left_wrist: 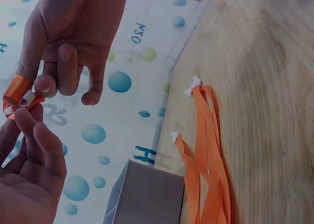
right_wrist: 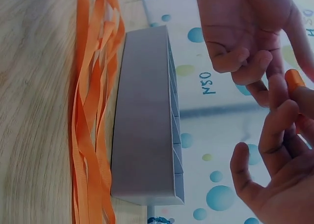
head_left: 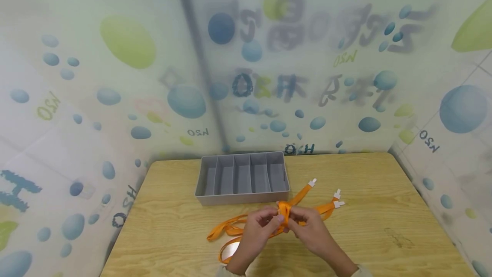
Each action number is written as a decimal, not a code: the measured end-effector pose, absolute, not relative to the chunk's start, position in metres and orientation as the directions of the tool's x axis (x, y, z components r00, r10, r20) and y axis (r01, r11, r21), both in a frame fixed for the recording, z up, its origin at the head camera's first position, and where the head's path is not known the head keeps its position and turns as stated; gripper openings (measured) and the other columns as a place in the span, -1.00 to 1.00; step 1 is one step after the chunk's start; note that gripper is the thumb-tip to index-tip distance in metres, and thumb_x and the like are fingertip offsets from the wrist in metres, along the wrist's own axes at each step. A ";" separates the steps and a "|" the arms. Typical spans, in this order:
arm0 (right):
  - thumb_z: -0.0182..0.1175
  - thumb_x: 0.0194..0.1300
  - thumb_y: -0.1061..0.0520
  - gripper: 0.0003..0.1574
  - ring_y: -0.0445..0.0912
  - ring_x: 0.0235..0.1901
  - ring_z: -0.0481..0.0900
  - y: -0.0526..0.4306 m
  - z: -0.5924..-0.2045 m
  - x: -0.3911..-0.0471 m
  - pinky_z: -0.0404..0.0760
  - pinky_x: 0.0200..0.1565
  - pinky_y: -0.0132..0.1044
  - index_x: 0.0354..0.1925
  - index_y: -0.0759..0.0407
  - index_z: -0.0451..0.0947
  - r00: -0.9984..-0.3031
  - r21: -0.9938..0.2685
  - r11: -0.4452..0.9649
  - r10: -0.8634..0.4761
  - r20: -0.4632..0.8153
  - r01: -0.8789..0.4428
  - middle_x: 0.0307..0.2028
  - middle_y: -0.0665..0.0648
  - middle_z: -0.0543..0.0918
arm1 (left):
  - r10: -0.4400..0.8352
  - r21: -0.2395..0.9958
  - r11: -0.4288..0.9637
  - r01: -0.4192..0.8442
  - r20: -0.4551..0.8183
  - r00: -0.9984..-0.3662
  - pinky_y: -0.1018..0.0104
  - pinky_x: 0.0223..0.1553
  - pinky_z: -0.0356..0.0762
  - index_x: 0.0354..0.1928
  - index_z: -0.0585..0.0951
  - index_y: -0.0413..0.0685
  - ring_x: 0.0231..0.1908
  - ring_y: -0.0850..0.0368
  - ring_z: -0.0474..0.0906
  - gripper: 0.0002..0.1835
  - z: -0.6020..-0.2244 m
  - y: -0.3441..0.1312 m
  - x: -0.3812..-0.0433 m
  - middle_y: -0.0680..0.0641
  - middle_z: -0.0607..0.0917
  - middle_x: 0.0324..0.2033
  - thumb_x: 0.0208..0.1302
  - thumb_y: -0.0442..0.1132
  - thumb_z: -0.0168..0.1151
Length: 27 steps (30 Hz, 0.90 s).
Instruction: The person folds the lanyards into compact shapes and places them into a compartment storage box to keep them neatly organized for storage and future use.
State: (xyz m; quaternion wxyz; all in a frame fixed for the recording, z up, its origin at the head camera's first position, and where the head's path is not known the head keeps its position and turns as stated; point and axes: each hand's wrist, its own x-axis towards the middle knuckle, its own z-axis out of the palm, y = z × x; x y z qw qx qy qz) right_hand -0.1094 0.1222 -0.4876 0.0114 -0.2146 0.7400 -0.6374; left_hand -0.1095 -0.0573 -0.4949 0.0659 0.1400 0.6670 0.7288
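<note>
Orange lanyard (head_left: 285,212) is bunched above the worktop (head_left: 169,195), pinched in the narrow grip of left hand (head_left: 255,232) and right hand (head_left: 312,231); further orange straps (left_wrist: 202,121) lie beside the grey five-compartment tray (head_left: 242,199).

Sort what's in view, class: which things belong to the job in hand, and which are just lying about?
In the job:
orange lanyard bundle, pinched by the left hand and right hand
loose orange lanyards with white clips, probably

Apparently lying about:
grey five-compartment tray, untouched; possibly for later
wooden table, just the work surface
</note>
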 end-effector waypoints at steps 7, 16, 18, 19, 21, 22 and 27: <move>0.23 0.33 0.36 -0.86 -0.26 -0.57 0.50 0.121 -0.488 -0.108 0.51 -0.60 -0.36 -0.16 0.25 0.68 -0.882 -0.913 0.117 -0.333 0.334 -0.390 -0.60 0.08 0.58 | 0.285 0.991 -0.114 0.072 0.102 -0.953 0.37 -0.26 0.63 -0.15 0.70 -0.42 -0.32 0.28 0.63 -0.78 -0.495 -0.060 -0.111 -0.13 0.74 -0.25 0.34 -0.32 0.29; 0.23 0.37 0.26 -0.88 -0.39 -0.58 0.35 0.123 -0.489 -0.110 0.43 -0.62 -0.42 -0.32 0.09 0.62 -0.858 -0.883 0.191 -0.393 0.331 -0.428 -0.63 -0.07 0.48 | 0.318 0.990 -0.141 -0.023 0.023 -0.948 0.45 -0.31 0.58 -0.14 0.67 -0.51 -0.37 0.30 0.61 -0.72 -0.490 -0.065 -0.112 -0.08 0.75 -0.30 0.33 -0.32 0.30; 0.20 0.40 0.27 -0.87 -0.38 -0.58 0.35 0.124 -0.488 -0.110 0.44 -0.62 -0.41 -0.32 0.11 0.61 -0.849 -0.879 0.196 -0.416 0.326 -0.434 -0.62 -0.09 0.48 | 0.317 0.989 -0.146 -0.030 0.018 -0.948 0.48 -0.36 0.55 -0.15 0.66 -0.53 -0.41 0.32 0.58 -0.72 -0.491 -0.065 -0.113 0.02 0.74 -0.35 0.32 -0.33 0.30; 0.17 0.42 0.27 -0.86 -0.38 -0.58 0.35 0.125 -0.488 -0.110 0.44 -0.61 -0.40 -0.31 0.12 0.60 -0.846 -0.880 0.195 -0.427 0.321 -0.432 -0.61 -0.09 0.47 | 0.317 0.989 -0.147 -0.030 0.018 -0.948 0.49 -0.38 0.53 -0.16 0.65 -0.54 -0.44 0.34 0.55 -0.72 -0.491 -0.065 -0.113 0.07 0.72 -0.38 0.32 -0.33 0.30; 0.13 0.44 0.29 -0.84 -0.37 -0.57 0.36 0.126 -0.487 -0.110 0.46 -0.60 -0.39 -0.28 0.13 0.59 -0.840 -0.883 0.192 -0.446 0.310 -0.428 -0.61 -0.09 0.47 | 0.313 0.988 -0.153 -0.026 0.024 -0.949 0.51 -0.43 0.49 -0.18 0.64 -0.57 -0.49 0.36 0.50 -0.72 -0.493 -0.065 -0.113 0.13 0.69 -0.44 0.32 -0.34 0.30; 0.10 0.45 0.30 -0.83 -0.36 -0.57 0.37 0.126 -0.487 -0.110 0.47 -0.59 -0.38 -0.27 0.14 0.59 -0.836 -0.885 0.188 -0.456 0.305 -0.425 -0.60 -0.08 0.48 | 0.309 0.988 -0.153 -0.022 0.027 -0.951 0.53 -0.45 0.46 -0.20 0.64 -0.57 -0.51 0.37 0.47 -0.72 -0.493 -0.065 -0.113 0.15 0.67 -0.47 0.32 -0.34 0.30; -0.03 0.52 0.33 -0.71 -0.39 -0.58 0.31 0.127 -0.486 -0.112 0.38 -0.60 -0.44 -0.34 0.07 0.49 -0.807 -0.890 0.148 -0.504 0.307 -0.430 -0.63 0.02 0.44 | 0.283 0.991 -0.130 -0.041 -0.002 -0.959 0.53 -0.46 0.43 -0.20 0.62 -0.59 -0.54 0.38 0.43 -0.71 -0.491 -0.066 -0.112 0.18 0.60 -0.54 0.31 -0.34 0.31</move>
